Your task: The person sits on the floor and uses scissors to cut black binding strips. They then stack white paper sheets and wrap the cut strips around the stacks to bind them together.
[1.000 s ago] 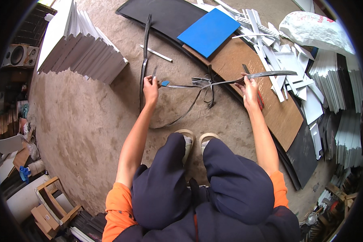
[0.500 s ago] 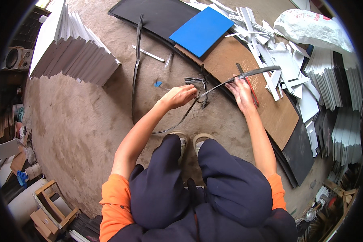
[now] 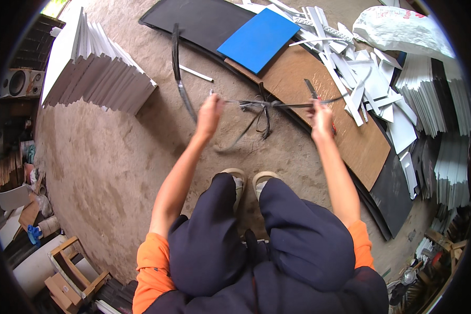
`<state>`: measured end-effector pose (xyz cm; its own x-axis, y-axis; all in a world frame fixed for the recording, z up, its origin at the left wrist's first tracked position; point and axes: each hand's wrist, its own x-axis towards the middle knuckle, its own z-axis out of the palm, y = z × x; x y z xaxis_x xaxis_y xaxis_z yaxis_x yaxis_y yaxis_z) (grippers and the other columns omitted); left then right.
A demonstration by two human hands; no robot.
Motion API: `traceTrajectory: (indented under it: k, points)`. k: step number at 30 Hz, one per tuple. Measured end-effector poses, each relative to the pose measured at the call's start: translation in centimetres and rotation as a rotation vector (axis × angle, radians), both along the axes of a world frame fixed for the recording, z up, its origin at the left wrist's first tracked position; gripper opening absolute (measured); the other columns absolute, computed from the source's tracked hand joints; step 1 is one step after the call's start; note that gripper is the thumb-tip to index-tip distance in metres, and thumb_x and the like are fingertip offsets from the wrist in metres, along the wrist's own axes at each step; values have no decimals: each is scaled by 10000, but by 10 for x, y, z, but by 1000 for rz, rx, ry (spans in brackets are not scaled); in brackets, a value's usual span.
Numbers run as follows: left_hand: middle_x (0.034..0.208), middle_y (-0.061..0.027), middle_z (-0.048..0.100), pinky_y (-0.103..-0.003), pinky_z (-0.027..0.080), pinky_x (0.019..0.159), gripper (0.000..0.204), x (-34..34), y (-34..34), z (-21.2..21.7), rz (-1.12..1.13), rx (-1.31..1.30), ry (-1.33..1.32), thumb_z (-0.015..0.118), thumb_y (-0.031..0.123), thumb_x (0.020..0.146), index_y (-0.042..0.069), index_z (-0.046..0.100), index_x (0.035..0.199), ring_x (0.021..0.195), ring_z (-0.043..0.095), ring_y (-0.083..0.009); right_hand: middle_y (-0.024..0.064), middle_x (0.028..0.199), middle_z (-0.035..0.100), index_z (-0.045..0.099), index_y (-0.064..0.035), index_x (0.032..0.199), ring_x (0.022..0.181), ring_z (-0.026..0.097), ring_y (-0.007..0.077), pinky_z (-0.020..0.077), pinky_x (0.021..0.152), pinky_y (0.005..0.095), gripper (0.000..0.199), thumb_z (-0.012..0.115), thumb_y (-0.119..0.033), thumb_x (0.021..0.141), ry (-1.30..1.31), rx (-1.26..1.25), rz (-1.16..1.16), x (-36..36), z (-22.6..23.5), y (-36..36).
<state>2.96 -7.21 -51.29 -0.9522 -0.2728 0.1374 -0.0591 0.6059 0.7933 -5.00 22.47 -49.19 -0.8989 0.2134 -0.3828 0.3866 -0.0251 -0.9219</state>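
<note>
In the head view, the left hand (image 3: 209,115) has moved from beside the knot, where it was half a second ago, back toward the left. Its fingers are now curled into a fist pinching one end of a dark strap (image 3: 293,106). The right hand (image 3: 322,118) had its fingers loosely spread along the strap; they are now bent and pressed together on it, though blur hides the exact grip.

The strap stretches nearly straight between the hands, above the concrete floor (image 3: 115,178) and the near edge of the brown board (image 3: 361,152). It is thin, black-grey and slightly shiny, with a bunched knot (image 3: 267,106) near its middle and frayed ends hanging on the near side. Right of the right hand, its tail now curves upward in a blur; before, it stuck out flat.

Farther left, another dark length (image 3: 176,57) now bends toward the left hand instead of running straight nearer. A red-handled tool (image 3: 312,89) lies on the board, partly behind the right hand. The blue panel (image 3: 259,41) rests on the far side.
</note>
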Motion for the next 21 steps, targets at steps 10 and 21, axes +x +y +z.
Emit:
traceTrajectory:
  k: [10,21]
  points:
    - [1080,-96,466,-419,327,901,316,20,-25,-18,281,-628,-126,582,228,789,81,509,1059,1075,407,-260,235,893,606,533,118,995,691,639,262,499,586,279,625,388,-476,867,-491,88,582,18,34,19]
    - [950,-95,542,-367,397,804,282,-42,39,-3,-376,-395,71,594,202,773,68,522,1010,943,501,-266,86,981,576,581,-17,924,1012,489,244,398,881,348,182,532,-20,748,794,817,849,0,20,-67]
